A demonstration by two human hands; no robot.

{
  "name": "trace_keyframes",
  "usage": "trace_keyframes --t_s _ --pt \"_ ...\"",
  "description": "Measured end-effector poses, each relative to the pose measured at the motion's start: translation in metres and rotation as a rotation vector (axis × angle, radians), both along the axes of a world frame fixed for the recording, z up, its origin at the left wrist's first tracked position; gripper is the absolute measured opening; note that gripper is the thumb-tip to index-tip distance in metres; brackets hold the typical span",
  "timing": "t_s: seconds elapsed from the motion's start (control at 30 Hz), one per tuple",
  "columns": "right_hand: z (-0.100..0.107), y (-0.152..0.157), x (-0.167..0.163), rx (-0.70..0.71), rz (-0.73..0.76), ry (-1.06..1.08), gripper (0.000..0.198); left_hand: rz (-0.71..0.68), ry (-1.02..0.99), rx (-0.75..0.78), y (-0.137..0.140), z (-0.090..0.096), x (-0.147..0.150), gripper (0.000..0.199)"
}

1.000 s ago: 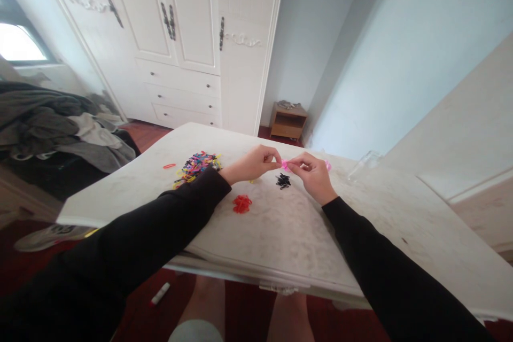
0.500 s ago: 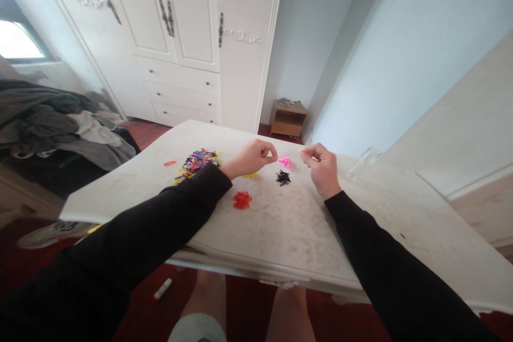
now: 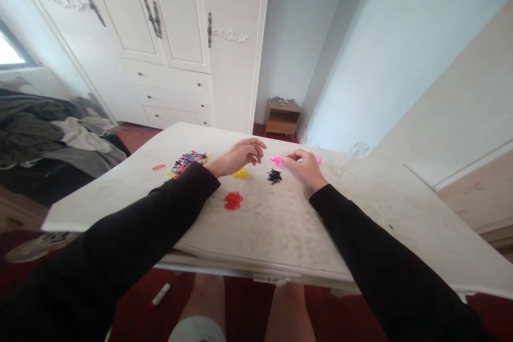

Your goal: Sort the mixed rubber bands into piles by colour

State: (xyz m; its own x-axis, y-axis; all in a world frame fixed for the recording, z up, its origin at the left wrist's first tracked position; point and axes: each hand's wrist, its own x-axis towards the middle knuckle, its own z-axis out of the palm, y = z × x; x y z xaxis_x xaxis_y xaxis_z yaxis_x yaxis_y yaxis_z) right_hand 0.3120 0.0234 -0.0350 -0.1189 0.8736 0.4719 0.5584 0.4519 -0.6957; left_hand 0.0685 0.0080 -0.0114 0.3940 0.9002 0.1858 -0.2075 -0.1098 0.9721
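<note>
Small coloured rubber bands lie in separate piles on the white table. My right hand (image 3: 305,169) has its thumb and fingers pinched at the edge of a pink rubber band pile (image 3: 277,161), apparently on one pink band. More pink bands (image 3: 318,159) show just behind that hand. My left hand (image 3: 241,157) is raised with loosely curled, parted fingers and holds nothing. Below it is a yellow rubber band pile (image 3: 241,173), partly covered by the hand. Nearer to me are a black pile (image 3: 274,176) and a red pile (image 3: 233,201).
A mixed-colour rubber band pile (image 3: 188,162) lies left of my left wrist, with a single red band (image 3: 158,167) beside it. A clear container (image 3: 352,157) stands at the table's (image 3: 280,235) far right. Beyond are a white wardrobe (image 3: 168,85) and a small wooden cabinet (image 3: 282,118).
A thin band stretched between my hands is no longer there. My left hand has loosened its pinch and opened. My right hand has moved left to the pink pile. The view has shifted slightly.
</note>
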Motion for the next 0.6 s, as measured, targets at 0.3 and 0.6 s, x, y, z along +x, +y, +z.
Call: trace_keyframes --t_s 0.3,0.6 --pt "0.001 -0.001 -0.003 0.091 -0.020 -0.047 0.010 -0.174 -0.153 -0.147 -0.002 -0.004 -0.002 0.030" --pt "0.020 -0.039 -0.034 0.365 0.259 -0.169 0.004 -0.346 -0.132 -0.096 -0.009 -0.005 -0.001 0.030"
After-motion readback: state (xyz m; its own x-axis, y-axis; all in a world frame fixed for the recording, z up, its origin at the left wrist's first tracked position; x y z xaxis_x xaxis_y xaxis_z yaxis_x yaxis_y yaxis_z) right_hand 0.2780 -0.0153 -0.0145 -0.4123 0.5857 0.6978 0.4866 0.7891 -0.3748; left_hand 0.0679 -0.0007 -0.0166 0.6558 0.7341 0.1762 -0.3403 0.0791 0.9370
